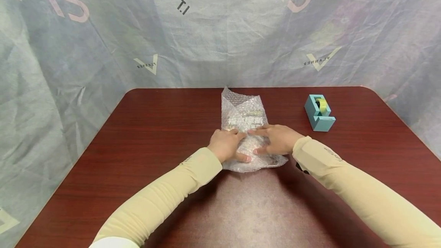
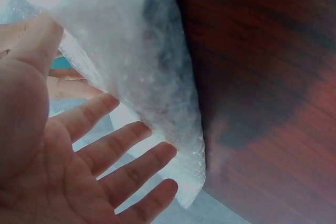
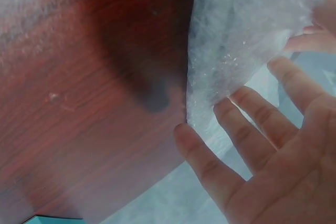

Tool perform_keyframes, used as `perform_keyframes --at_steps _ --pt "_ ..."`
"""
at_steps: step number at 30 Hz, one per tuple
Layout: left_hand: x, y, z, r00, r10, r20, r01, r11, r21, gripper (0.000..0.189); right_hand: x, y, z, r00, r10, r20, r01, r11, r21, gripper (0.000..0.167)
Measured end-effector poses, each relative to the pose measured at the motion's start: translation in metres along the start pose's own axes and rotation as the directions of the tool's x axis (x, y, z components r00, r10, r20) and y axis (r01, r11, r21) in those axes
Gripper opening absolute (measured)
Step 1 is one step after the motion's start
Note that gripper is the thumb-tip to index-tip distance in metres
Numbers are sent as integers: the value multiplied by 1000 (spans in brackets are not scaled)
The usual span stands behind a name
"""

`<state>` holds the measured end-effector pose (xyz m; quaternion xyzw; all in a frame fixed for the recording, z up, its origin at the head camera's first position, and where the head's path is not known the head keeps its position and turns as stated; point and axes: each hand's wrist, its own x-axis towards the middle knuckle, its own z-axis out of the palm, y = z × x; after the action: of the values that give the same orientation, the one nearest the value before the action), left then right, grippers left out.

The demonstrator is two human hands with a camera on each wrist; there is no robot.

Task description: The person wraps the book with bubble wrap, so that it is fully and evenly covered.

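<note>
A bubble-wrap package lies on the dark red-brown table, its far corner folded to a point. Pale and yellowish shapes show through the plastic; what they are I cannot tell. My left hand rests on the near left part of the wrap, thumb pointing inward. From the other side, my right hand lies over the near right part, fingertips close to the left ones. Both wrist views show fairly straight, spread fingers against the bubble wrap, with neither hand gripping it.
A light-blue tape dispenser with a yellow roll stands to the right of the wrap. The wooden table ends at a grey printed cloth that hangs behind and along the sides.
</note>
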<state>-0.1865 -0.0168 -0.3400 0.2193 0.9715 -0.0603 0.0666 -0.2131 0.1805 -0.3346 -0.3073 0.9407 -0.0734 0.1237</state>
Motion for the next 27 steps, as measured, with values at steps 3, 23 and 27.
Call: perform_keyframes --at_steps 3,23,27 --pt "-3 2 0 1000 17 -7 -16 1000 23 85 -5 -3 1 1000 -8 -12 8 1000 -9 68" --pt "-13 8 -9 999 43 30 -40 996 -85 104 -34 -17 11 992 -98 -74 90 991 -98 68" --pt "-12 8 -11 996 43 81 -35 994 -104 113 -39 -19 12 989 -117 -91 107 988 -115 68"
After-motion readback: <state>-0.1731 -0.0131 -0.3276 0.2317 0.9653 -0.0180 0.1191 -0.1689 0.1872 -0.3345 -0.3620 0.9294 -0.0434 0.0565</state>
